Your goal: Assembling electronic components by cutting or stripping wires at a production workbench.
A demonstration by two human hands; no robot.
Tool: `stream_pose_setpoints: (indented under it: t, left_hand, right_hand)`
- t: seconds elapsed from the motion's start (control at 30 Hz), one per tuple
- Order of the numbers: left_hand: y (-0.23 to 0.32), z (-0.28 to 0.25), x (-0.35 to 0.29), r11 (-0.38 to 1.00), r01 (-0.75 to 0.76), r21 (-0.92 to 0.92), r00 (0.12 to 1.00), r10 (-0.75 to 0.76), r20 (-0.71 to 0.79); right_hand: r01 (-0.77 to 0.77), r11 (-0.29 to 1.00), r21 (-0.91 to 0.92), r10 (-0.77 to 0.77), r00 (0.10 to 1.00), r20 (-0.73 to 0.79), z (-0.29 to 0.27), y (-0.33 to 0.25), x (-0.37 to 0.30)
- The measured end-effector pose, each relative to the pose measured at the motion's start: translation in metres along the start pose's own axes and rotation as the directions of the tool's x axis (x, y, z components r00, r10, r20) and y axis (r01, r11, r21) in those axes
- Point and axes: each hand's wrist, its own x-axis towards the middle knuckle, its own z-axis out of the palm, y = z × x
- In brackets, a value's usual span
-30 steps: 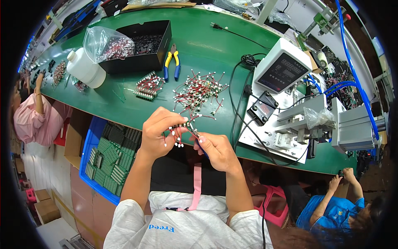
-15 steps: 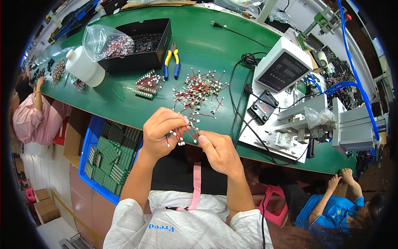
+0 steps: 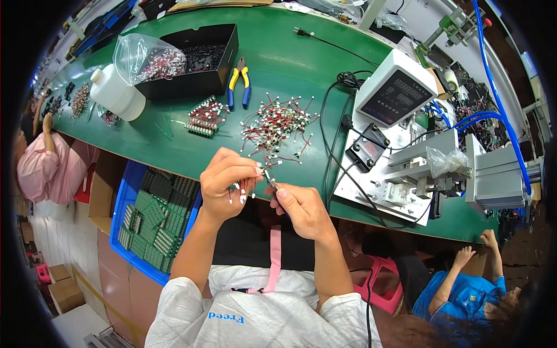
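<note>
My left hand (image 3: pixel 225 180) is closed on a small bunch of wired connectors (image 3: pixel 242 188), short red and dark wires with white plugs that hang below my fingers. In my right hand (image 3: pixel 304 210) is a small pair of pliers (image 3: pixel 271 181). Its metal jaws point up toward my left fingertips, by the end of a connector; I cannot tell whether they touch it. Beyond my hands lies a loose pile of wired connectors (image 3: pixel 278 124). Left of that pile sits a green board strip (image 3: pixel 200 129) with red-wired connectors on it.
Yellow-and-blue pliers (image 3: pixel 239 87), a black box (image 3: pixel 180 87), a clear bag (image 3: pixel 130 58) and a white bottle (image 3: pixel 119 95) stand farther back. A machine with a display (image 3: pixel 397 95) and cables is at right. A blue crate (image 3: pixel 139 264) holds green boards. Two co-workers sit nearby.
The pliers' jaws have shifted slightly left and up, nearer my left fingertips. The wires in my left hand hang a little differently. At right, a co-worker's hands have moved apart.
</note>
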Motion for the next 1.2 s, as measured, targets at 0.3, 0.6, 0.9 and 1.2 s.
stream_pose_setpoints:
  t: [0.3,0.6,0.9,1.2]
  left_hand:
    - [-0.006,0.002,-0.002,0.956,0.112,-0.271,0.993,-0.116,0.0]
    - [-0.016,-0.003,-0.016,0.718,0.323,-0.616,0.914,-0.407,0.004]
    - [-0.018,-0.008,-0.03,0.548,0.516,-0.659,0.742,-0.67,0.023]
    - [0.008,-0.008,-0.023,0.616,0.559,-0.555,0.76,-0.648,0.045]
  right_hand:
    - [-0.115,0.951,0.287,0.086,0.99,0.111,0.001,0.005,0.003]
    - [-0.122,0.97,0.21,0.126,0.992,-0.004,-0.014,0.004,0.01]
    - [-0.261,0.539,-0.801,0.013,0.953,-0.302,-0.016,-0.021,0.037]
    - [-0.008,0.945,-0.326,0.003,1.0,-0.016,-0.011,-0.031,0.01]
